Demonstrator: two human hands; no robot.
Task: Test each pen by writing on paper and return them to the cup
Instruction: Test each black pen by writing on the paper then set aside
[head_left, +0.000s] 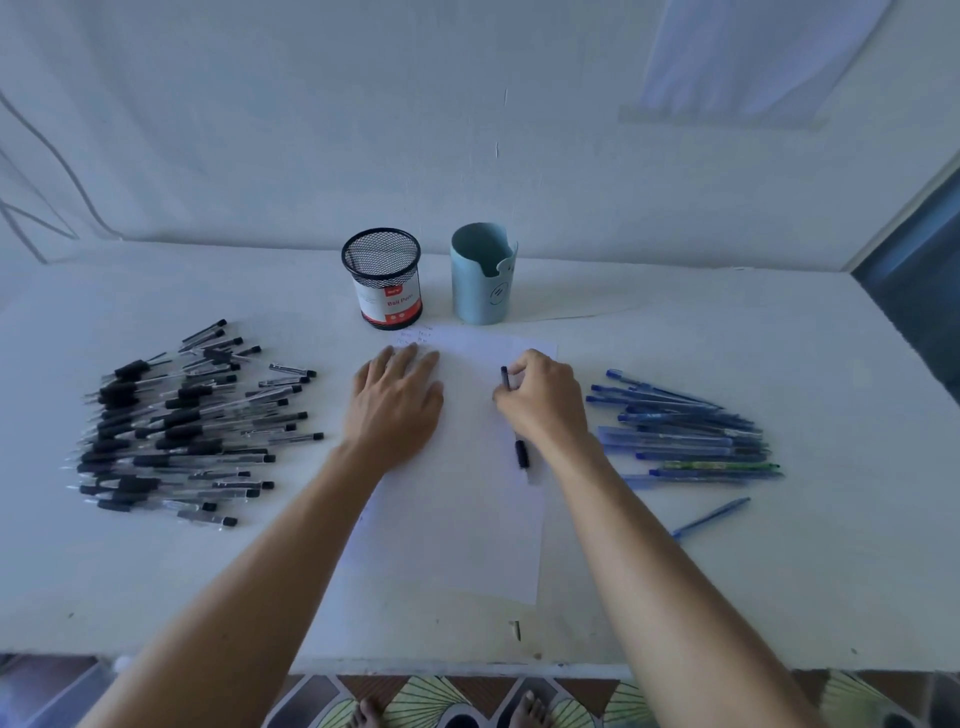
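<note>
1. Heap of black-capped, clear-barrelled pens (182, 426): lies on the white tabletop (156, 582) at far left, well apart from both cups.
2. Left hand (395, 405): I read it as released, with fingers straight and slightly spread and the palm flat on the white sheet of paper (457, 530). The fingertips lie near faint writing at the sheet's far left corner.
3. Black wire-mesh cup (382, 278) with a red-and-white label: upright, just beyond the sheet's far edge.
4. Pale blue cylindrical cup (482, 275) with a notched rim: upright, just beside the mesh cup, not touching it.
5. Right hand (545, 400): fingers curled round a slim black pen (504, 378), over the right part of the sheet. A thicker dark piece (521, 453) shows below the hand, and I cannot tell whether it belongs to that pen.
6. Heap of blue pens (685, 431): on the tabletop right of the sheet. One single blue pen (711, 517) lies apart, nearer the front edge.
</note>
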